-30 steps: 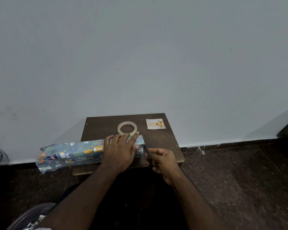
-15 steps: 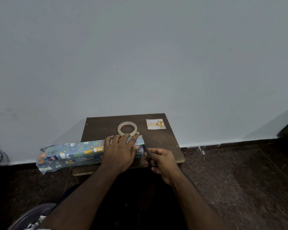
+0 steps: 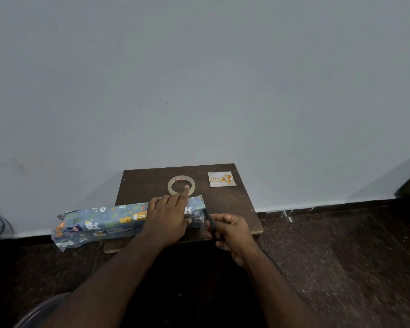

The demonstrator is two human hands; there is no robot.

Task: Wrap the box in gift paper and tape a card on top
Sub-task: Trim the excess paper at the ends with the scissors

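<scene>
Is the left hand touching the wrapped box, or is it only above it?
Touching. In the head view the left hand lies flat on the wrapped box near its right end, covering the paper with no gap visible.

One head-worn wide-angle view looks forward and down, near the small table (image 3: pixel 225 204) by the wall (image 3: pixel 199 79)

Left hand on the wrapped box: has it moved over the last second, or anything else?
The left hand has closed its spread fingers and stretched one toward the tape roll, palm still on the wrapped box. The right hand still grips the scissors. Box, tape and card have not moved.
</scene>
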